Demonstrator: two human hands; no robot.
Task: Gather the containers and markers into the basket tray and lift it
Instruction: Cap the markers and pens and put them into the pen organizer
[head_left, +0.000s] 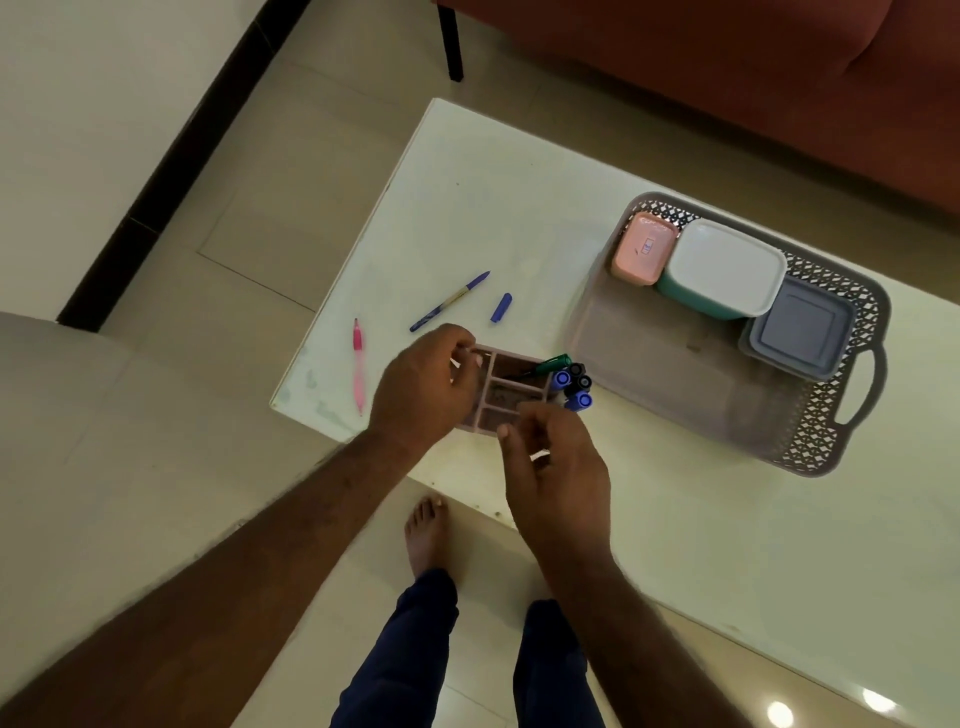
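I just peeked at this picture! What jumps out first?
Two hands, the left hand and right hand, meet over a pink compartment organizer with markers at the table's near edge. To the right, a grey basket tray holds three lidded containers. A pink pen and blue pen lie loose to the left.
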